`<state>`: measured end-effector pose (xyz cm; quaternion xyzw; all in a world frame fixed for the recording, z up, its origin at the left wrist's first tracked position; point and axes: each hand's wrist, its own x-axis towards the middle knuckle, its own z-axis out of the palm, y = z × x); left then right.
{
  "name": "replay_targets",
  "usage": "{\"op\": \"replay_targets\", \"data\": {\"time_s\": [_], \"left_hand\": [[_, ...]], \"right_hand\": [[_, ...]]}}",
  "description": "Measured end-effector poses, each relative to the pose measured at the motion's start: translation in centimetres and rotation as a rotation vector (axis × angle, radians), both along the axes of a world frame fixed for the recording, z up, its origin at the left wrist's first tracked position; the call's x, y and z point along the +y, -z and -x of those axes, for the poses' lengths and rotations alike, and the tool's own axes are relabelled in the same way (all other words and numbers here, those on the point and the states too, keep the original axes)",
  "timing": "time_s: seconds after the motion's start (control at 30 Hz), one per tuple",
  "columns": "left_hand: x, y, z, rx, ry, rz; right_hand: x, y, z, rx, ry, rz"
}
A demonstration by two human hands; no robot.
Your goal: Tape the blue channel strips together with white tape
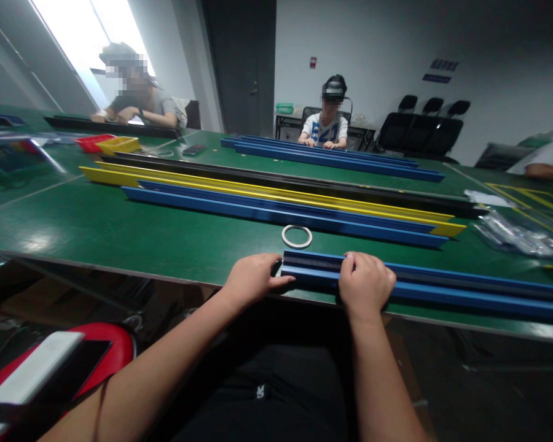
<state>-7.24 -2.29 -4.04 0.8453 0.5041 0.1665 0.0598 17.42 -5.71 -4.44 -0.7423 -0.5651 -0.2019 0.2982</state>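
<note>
A long blue channel-shaped rail [313, 274] lies along the near table edge, its dark groove facing up, running off to the right. My right hand [365, 281] is closed around it a little way in from its left end. At that end, my left hand [254, 279] grips with the thumb along the near side and the fingers at the far side. A small dark, shiny spot shows between thumb and fingers; I cannot make out what it is. Just beyond the rail end lies a white ring [297, 236], like a tape roll.
Further back lie a blue rail [276, 212], a yellow rail [286, 195] and a black rail [239, 170]. Clear plastic bags [520, 236] lie at right, red [94, 142] and yellow trays [118, 145] at left. A red stool [113, 344] stands below left. Other people sit around the table.
</note>
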Motion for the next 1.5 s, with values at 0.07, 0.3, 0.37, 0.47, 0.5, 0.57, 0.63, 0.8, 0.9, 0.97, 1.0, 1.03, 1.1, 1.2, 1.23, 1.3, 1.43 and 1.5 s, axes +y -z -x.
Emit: {"op": "replay_targets", "data": {"time_s": [0.07, 0.3, 0.37, 0.47, 0.5, 0.57, 0.63, 0.8, 0.9, 0.97, 1.0, 1.03, 1.1, 1.2, 1.23, 1.3, 1.43, 1.5], "left_hand": [[-0.05, -0.06, -0.04, 0.005, -0.004, 0.002], [-0.11, -0.23, -0.12, 0.025, -0.018, 0.015], [-0.03, -0.21, -0.1, 0.031, -0.016, 0.015], [0.14, -0.15, -0.09, 0.036, -0.016, 0.018], [0.19, -0.13, -0.1, 0.035, -0.017, 0.022], [0.26, -0.1, -0.11, 0.03, -0.018, 0.033], [0.3, -0.07, -0.11, 0.022, -0.022, 0.05], [0.37, 0.04, -0.07, 0.011, -0.029, 0.07], [0.46, 0.11, -0.06, 0.016, -0.023, 0.069], [0.49, 0.12, -0.05, 0.013, -0.013, 0.068], [0.49, 0.12, -0.05, 0.009, -0.01, 0.066], [0.47, 0.1, -0.04, 0.004, -0.01, 0.062], [0.4, 0.08, -0.05, -0.003, -0.015, 0.053], [0.27, 0.09, -0.06, -0.011, -0.029, 0.046], [0.23, 0.1, -0.06, -0.016, -0.032, 0.043], [0.17, 0.13, -0.06, -0.028, -0.037, 0.037], [0.19, 0.15, -0.03, -0.025, -0.033, 0.046], [0.25, 0.16, -0.02, -0.023, -0.033, 0.057]], "right_hand": [[0.04, 0.04, -0.01, 0.0, 0.0, 0.001], [0.04, 0.04, -0.02, 0.0, 0.005, 0.011], [0.02, 0.02, -0.02, -0.005, 0.007, 0.011], [0.04, 0.01, -0.03, -0.009, 0.008, 0.011], [0.05, 0.01, -0.03, -0.009, 0.009, 0.011], [0.09, 0.03, -0.03, -0.008, 0.009, 0.01], [0.11, 0.06, -0.04, -0.005, 0.009, 0.007], [0.1, 0.13, -0.07, -0.01, 0.01, 0.006], [0.09, 0.08, -0.05, -0.013, 0.007, 0.01], [0.09, 0.05, -0.03, -0.015, 0.009, 0.011], [0.1, 0.04, -0.03, -0.016, 0.011, 0.012], [0.11, 0.04, -0.03, -0.017, 0.012, 0.012], [0.11, 0.06, -0.05, -0.02, 0.012, 0.014], [0.08, 0.12, -0.1, -0.019, 0.007, 0.016], [0.06, 0.14, -0.11, -0.017, 0.006, 0.014], [0.03, 0.17, -0.13, -0.014, 0.006, 0.01], [0.04, 0.24, -0.16, -0.01, -0.001, 0.002], [0.06, 0.27, -0.18, -0.005, -0.005, -0.004]]}}
